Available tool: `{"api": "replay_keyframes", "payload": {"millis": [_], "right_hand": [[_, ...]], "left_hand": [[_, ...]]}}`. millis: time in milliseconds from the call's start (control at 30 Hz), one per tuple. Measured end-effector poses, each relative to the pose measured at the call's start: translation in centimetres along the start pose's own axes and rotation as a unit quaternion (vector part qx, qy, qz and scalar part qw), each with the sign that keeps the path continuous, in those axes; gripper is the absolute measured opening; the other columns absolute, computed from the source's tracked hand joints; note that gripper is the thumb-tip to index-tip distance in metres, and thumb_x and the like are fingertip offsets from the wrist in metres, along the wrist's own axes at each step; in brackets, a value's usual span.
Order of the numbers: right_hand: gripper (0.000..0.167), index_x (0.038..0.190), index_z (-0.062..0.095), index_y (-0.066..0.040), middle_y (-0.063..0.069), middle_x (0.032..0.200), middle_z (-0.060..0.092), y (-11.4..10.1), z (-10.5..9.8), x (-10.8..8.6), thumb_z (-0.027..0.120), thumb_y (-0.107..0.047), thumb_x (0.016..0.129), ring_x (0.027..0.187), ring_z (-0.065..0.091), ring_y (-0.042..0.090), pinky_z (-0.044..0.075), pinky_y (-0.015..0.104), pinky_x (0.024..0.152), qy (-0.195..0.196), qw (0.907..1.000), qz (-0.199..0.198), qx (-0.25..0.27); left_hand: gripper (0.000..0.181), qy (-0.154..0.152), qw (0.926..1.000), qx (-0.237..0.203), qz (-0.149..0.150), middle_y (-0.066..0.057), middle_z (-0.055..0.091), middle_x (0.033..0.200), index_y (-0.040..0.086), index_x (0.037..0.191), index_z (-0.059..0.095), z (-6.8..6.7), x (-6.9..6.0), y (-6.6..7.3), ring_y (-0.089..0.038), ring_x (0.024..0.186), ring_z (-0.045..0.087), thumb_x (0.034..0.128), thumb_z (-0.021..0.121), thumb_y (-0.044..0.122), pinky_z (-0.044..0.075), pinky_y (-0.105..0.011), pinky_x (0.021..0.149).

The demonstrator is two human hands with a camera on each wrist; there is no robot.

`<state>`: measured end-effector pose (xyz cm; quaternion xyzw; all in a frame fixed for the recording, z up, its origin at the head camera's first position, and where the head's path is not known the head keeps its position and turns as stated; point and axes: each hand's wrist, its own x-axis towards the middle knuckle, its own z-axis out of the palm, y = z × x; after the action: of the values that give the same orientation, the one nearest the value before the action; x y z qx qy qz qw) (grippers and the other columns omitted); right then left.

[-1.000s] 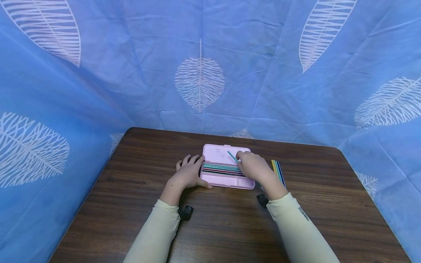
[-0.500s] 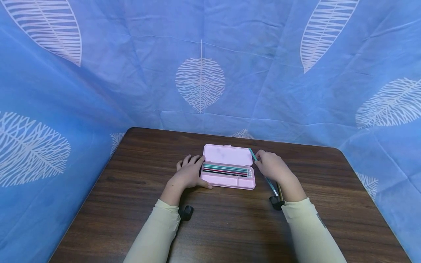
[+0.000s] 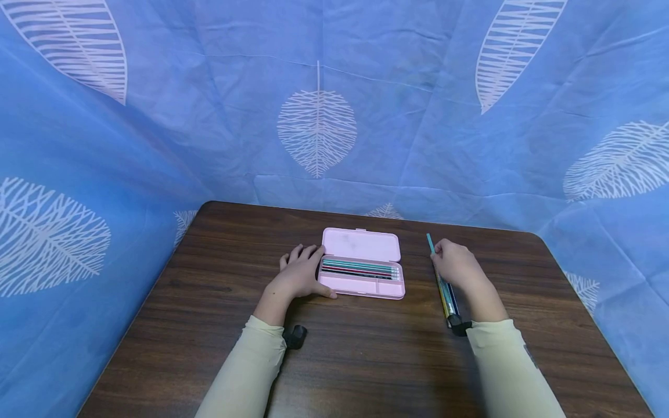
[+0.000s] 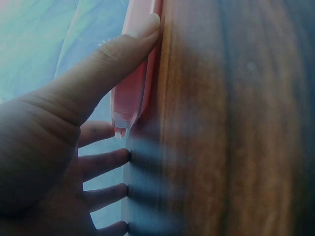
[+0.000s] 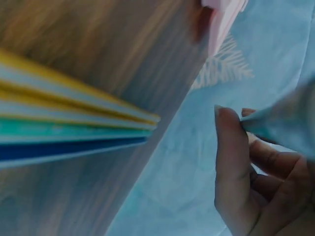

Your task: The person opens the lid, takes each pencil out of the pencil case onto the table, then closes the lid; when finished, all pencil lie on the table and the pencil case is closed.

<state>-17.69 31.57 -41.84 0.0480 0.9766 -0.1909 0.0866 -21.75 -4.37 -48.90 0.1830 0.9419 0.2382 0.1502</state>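
A pink pencil case [image 3: 360,287] lies on the table with its lid folded back; several pencils [image 3: 358,269], teal, red and black, fill its long compartment. My left hand [image 3: 298,278] rests at the case's left end, fingers spread and fairly straight. In the left wrist view its thumb [image 4: 118,56] lies along the front side. My right hand [image 3: 460,264] pinches a teal pencil [image 3: 431,243] between thumb and index finger, right of the case. Beneath it on the table lie several yellow, teal and dark blue pencils [image 5: 74,110], partly hidden by the hand in the head view.
The dark wooden table [image 3: 334,360] reaches back to a blue cloth [image 3: 397,133] with white leaf prints. A small front compartment [image 3: 390,288] sits at the case's right end. Black wrist cameras [image 3: 295,338] show below both hands.
My right hand has moved right with the teal pencil, from over the case to above the loose pencils. The left hand stays put at the case.
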Motion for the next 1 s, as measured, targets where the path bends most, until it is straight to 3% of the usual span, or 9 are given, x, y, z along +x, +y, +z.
{"api": "replay_keyframes", "payload": {"millis": [200,267,567,1000], "right_hand": [[0.021,0.097,0.052,0.002,0.004,0.073,0.05,2.3,-0.2,-0.3,0.048,-0.013,0.111,0.062,0.053,0.017,0.045,0.031,0.059,-0.015,0.9991,0.038,0.008],[0.022,0.094,0.051,0.0,0.004,0.073,0.051,2.8,-0.2,-0.4,0.049,-0.013,0.111,0.064,0.055,0.016,0.047,0.031,0.06,-0.016,0.9989,0.044,0.008],[0.023,0.111,0.056,0.009,0.022,0.093,0.066,5.2,0.8,-0.7,0.05,-0.013,0.111,0.069,0.069,0.02,0.06,0.034,0.06,-0.04,0.9952,0.087,0.015],[0.019,0.115,0.05,0.006,0.017,0.088,0.06,5.9,2.0,-0.9,0.048,-0.012,0.112,0.071,0.064,0.021,0.058,0.033,0.059,-0.046,0.9947,0.085,0.035]], "left_hand": [[0.123,0.0,1.0,0.0,0.001,-0.012,0.03,0.177,0.019,0.171,0.028,-0.1,-0.1,0.1,-0.044,0.166,0.017,0.0756,0.092,0.062,0.017,-0.072,0.129],[0.123,0.0,1.0,0.001,0.001,-0.012,0.03,0.177,0.018,0.171,0.028,-0.2,-0.1,0.1,-0.044,0.166,0.017,0.0755,0.092,0.062,0.017,-0.072,0.129],[0.122,-0.001,1.0,0.002,0.002,-0.012,0.03,0.177,0.018,0.171,0.028,-0.2,-0.2,0.2,-0.044,0.166,0.017,0.0762,0.092,0.061,0.017,-0.072,0.129],[0.123,0.001,1.0,0.002,0.002,-0.012,0.03,0.177,0.018,0.171,0.028,-0.2,-0.2,0.2,-0.044,0.166,0.017,0.0759,0.092,0.061,0.017,-0.072,0.129]]}}
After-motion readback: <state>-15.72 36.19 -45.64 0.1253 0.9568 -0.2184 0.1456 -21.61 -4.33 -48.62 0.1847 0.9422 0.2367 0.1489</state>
